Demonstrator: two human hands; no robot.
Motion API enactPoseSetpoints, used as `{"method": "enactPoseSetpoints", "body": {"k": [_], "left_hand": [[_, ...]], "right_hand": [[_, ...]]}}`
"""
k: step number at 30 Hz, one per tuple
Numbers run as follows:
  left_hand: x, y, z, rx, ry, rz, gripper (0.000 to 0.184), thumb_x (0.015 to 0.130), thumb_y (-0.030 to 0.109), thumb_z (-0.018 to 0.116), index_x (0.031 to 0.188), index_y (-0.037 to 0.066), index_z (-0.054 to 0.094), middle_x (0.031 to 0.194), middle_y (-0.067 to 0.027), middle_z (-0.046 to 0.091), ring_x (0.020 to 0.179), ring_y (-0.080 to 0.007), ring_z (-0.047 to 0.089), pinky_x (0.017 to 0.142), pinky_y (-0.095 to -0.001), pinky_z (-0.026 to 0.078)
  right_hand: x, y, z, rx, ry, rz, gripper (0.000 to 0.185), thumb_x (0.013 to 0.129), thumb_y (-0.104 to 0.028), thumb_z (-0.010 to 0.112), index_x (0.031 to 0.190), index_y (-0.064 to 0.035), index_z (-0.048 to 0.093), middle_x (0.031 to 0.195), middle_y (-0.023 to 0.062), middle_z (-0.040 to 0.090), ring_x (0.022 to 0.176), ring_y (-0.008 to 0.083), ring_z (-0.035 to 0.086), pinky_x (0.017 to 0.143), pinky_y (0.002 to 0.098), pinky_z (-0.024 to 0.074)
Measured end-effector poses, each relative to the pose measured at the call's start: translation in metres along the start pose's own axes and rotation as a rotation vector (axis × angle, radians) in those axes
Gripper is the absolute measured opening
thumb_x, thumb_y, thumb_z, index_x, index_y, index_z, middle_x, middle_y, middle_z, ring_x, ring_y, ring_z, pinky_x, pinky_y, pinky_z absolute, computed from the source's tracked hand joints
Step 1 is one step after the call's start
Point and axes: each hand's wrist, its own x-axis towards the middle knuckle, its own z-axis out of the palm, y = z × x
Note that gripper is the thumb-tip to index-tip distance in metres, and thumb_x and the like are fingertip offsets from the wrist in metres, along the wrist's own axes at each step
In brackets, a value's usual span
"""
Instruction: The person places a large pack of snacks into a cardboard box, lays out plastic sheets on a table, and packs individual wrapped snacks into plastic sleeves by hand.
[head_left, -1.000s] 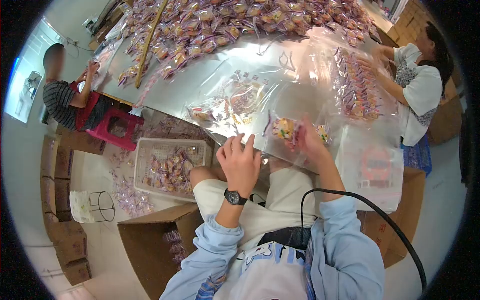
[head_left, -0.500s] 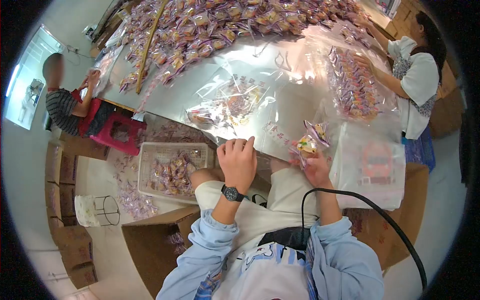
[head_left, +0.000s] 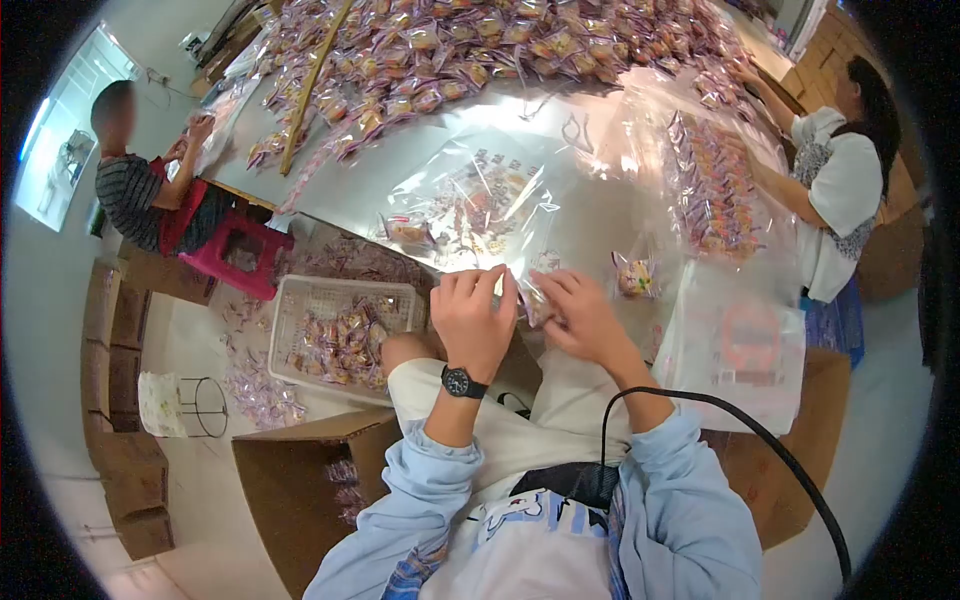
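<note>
As the head view shows, both hands work close together at the near edge of the worktop (head_left: 590,225), just above the person's lap. The right hand (head_left: 592,325) has its fingers closed upon a small wrapped packet (head_left: 536,304), which is between the two hands and partly covered by them. The left hand (head_left: 472,318) is bent at the near edge of a large clear bag (head_left: 478,190); whether its fingers pinch the film or only rest there, I cannot tell. Toward the left end of this bag lies another packet (head_left: 408,231), but the shine hides whether it is inside or under the film. One loose packet (head_left: 635,275) lies beyond the right hand, near the flat bags (head_left: 742,325). Farther back is a filled bag (head_left: 708,185) with packets in rows, and behind it the big heap (head_left: 450,45).

To do this handling well, I would judge that the right fingers should take the packet lightly by its wrapper, so that the content is not crushed. The left fingers should keep the film edge steady, without pulling, because thin plastic seems easy to crease.
</note>
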Motion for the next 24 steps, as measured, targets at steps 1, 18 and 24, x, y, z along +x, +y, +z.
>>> {"method": "enactPoseSetpoints", "body": {"k": [1, 18, 24], "left_hand": [[0.000, 0.000, 0.001, -0.012, 0.001, -0.014, 0.012, 0.082, 0.016, 0.077, 0.093, 0.011, 0.076, 0.085, -0.0015, 0.067, 0.084, -0.0230, 0.061, 0.073, -0.0373, 0.044], [0.001, 0.001, 0.005, -0.211, 0.004, -0.031, 0.015, 0.081, 0.012, 0.079, 0.094, 0.009, 0.074, 0.080, -0.0029, 0.067, 0.081, -0.0243, 0.062, 0.076, -0.0383, 0.045], [0.014, -0.009, -0.012, -0.409, -0.071, -0.085, 0.022, 0.079, 0.013, 0.080, 0.098, 0.007, 0.073, 0.095, -0.0090, 0.067, 0.092, -0.0274, 0.062, 0.085, -0.0391, 0.046]], "right_hand": [[0.007, 0.002, 0.003, 0.064, 0.002, 0.033, 0.049, 0.091, -0.020, 0.066, 0.136, -0.0055, 0.054, 0.118, 0.0199, 0.062, 0.109, 0.0399, 0.059, 0.097, 0.0450, 0.0472], [0.181, 0.024, 0.124, 0.565, 0.091, 0.382, 0.046, 0.095, -0.033, 0.066, 0.126, 0.0008, 0.063, 0.122, 0.0246, 0.062, 0.095, 0.0314, 0.065, 0.083, 0.0397, 0.0537], [0.200, 0.039, 0.161, 0.838, -0.040, 0.455, 0.058, 0.089, -0.027, 0.074, 0.138, -0.0055, 0.055, 0.127, 0.0139, 0.063, 0.119, 0.0267, 0.060, 0.101, 0.0396, 0.0473]]}}
